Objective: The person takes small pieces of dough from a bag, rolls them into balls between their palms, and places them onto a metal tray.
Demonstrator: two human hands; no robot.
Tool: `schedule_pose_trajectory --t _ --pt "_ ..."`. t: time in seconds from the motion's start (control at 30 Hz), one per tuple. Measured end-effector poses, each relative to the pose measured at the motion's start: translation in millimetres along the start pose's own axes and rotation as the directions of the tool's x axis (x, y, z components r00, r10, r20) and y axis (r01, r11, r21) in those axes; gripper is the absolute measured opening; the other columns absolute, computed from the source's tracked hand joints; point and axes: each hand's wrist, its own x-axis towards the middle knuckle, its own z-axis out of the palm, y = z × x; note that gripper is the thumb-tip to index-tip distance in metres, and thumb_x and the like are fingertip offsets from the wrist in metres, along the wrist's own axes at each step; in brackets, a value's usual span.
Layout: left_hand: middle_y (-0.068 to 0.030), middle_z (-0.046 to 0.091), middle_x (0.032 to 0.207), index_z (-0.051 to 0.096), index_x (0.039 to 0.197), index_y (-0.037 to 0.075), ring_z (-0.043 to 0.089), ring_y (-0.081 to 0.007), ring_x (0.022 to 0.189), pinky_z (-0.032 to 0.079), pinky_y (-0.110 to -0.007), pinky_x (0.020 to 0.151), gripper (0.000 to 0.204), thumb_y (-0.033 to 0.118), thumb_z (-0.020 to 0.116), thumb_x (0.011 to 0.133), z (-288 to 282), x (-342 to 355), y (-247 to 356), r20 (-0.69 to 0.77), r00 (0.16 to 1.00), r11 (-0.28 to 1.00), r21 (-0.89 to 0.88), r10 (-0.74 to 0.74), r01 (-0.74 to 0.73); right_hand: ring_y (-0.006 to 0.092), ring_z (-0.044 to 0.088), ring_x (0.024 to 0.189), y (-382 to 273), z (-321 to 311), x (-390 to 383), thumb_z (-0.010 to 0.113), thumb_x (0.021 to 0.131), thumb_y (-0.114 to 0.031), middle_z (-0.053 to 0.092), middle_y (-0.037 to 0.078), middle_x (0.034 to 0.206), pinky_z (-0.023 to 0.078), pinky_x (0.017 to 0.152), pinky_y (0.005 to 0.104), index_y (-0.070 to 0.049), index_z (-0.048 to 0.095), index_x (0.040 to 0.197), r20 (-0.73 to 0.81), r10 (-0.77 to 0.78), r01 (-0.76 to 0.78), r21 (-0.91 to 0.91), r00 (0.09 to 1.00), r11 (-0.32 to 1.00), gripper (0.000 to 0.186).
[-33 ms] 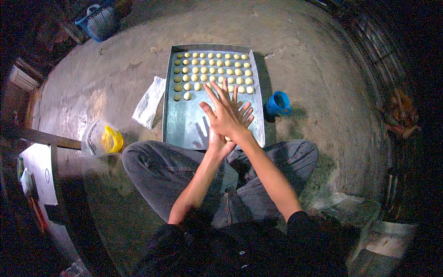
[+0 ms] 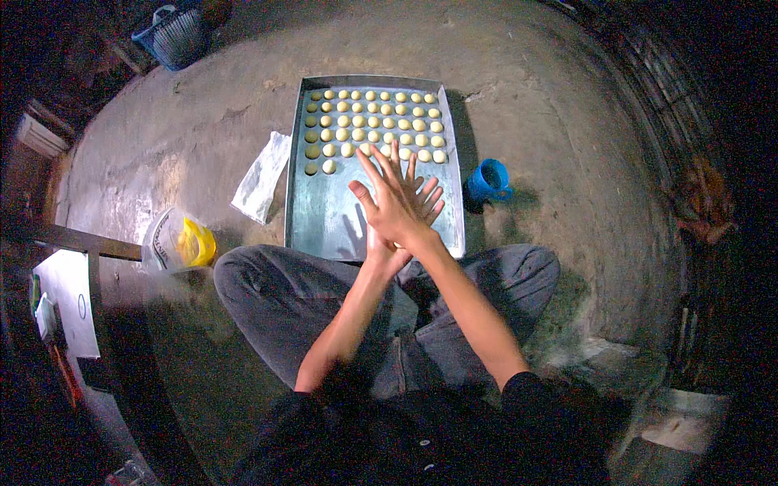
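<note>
My right hand (image 2: pixel 395 209) lies palm down across my left hand (image 2: pixel 384 253), which is turned palm up beneath it. Both have their fingers stretched out and spread. Between the two palms a dough ball (image 2: pixel 397 245) is held, with only a pale sliver of it showing at the heel of my right hand. Below and beyond my hands, a shallow metal tray (image 2: pixel 320 215) rests on the floor. Several rows of small, round, pale yellow dough balls (image 2: pixel 373 123) fill its far part, and the front row has just two at its left end.
A blue mug (image 2: pixel 489 181) stands right of the tray. At its left lies a whitish plastic sheet or bag (image 2: pixel 263 180). Further left is a translucent tub (image 2: pixel 160 239) with something yellow in it. A blue basket (image 2: pixel 176 39) sits far left. My crossed legs border the tray's near edge.
My right hand has slid very slightly left over my left palm, and less of the dough ball shows between them. The tray and its rows stay as they were.
</note>
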Motion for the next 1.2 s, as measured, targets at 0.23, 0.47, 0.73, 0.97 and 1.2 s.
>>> schedule_pose_trajectory --t 0.23,0.47,0.73,0.97,1.2 --pt "-0.0164 0.035 0.158 0.026 0.156 0.009 0.039 -0.0374 0.142 0.03 -0.052 0.119 0.085 0.07 0.033 0.097 -10 -2 6 0.0 1.0 0.978 -0.208 0.019 -0.019 0.0439 0.009 0.152 -16 9 -5 0.042 0.102 -0.056 0.035 0.018 0.157 -0.001 0.119 0.0638 -0.014 0.04 0.152 0.081 0.106 -0.123 0.246 0.991 0.962 0.065" --pt "-0.0141 0.034 0.159 0.025 0.157 0.011 0.037 -0.0357 0.143 0.029 -0.052 0.119 0.092 0.076 0.034 0.093 -8 1 15 0.152 0.988 0.954 -0.287 -0.039 0.082 0.0488 0.024 0.146 -3 -26 10 0.044 0.105 -0.041 0.046 0.02 0.149 0.013 0.118 0.0608 -0.011 0.048 0.146 -0.123 0.004 0.041 0.363 0.992 0.931 0.052" --pt "-0.0135 0.042 0.154 0.033 0.155 0.014 0.042 -0.0352 0.139 0.032 -0.05 0.117 0.075 0.064 0.035 0.1 -3 -5 8 -0.111 0.993 0.992 -0.109 0.049 -0.061 0.0475 0.023 0.146 -5 -14 -13 0.043 0.104 -0.044 0.047 0.018 0.148 0.007 0.118 0.0651 -0.012 0.047 0.147 -0.026 -0.015 0.018 0.11 1.0 0.994 0.054" --pt "-0.0158 0.04 0.155 0.029 0.156 0.012 0.043 -0.0343 0.139 0.032 -0.051 0.118 0.088 0.075 0.029 0.095 -1 -9 19 -0.288 0.952 0.994 -0.067 -0.103 0.087 0.0459 0.027 0.145 -10 -35 9 0.045 0.103 -0.039 0.049 0.019 0.145 0.008 0.119 0.0636 -0.01 0.048 0.145 -0.095 -0.022 0.036 0.149 0.995 0.988 0.051" --pt "-0.0148 0.037 0.157 0.029 0.156 0.01 0.04 -0.0339 0.141 0.032 -0.049 0.118 0.092 0.077 0.033 0.093 12 -10 7 -0.202 0.961 0.965 0.223 0.188 -0.141 0.0486 0.019 0.147 -7 -6 -9 0.041 0.103 -0.049 0.04 0.024 0.151 0.003 0.117 0.0676 -0.01 0.041 0.15 -0.01 -0.016 0.016 -0.043 1.0 0.999 0.062"
